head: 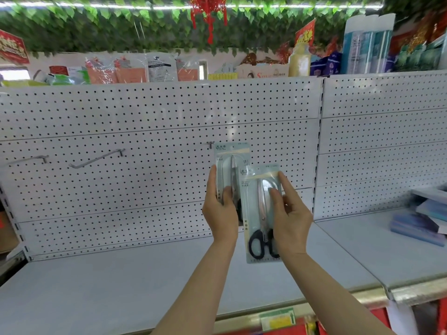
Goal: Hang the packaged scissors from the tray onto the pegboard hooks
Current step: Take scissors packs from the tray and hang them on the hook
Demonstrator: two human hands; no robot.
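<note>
Scissors packs, 2 of them, are both up in front of the white pegboard (157,112) right now, 1 in each hand. The left hand (221,211) is gripping the rear scissors pack (229,160) by its lower part, thumb on the front of the blister and fingers wrapped around the left edge. That pack's top edge sits right next to a short metal hook (210,144), but I can't tell if the hang hole is actually on it. The right hand (289,213) is pinching the front scissors pack (257,209), thumb pressed on the clear blister over the blades and fingers along the right edge. You can see the black handles near the bottom of that card. The front pack overlaps the lower right part of the rear one and hangs lower, above the grey shelf (121,274).

Further left on the board there's a long wire hook (96,158) sticking out, and another hook (36,158) near the left edge. Off to the right on the next shelf is a stack of blue notebooks (422,223).
</note>
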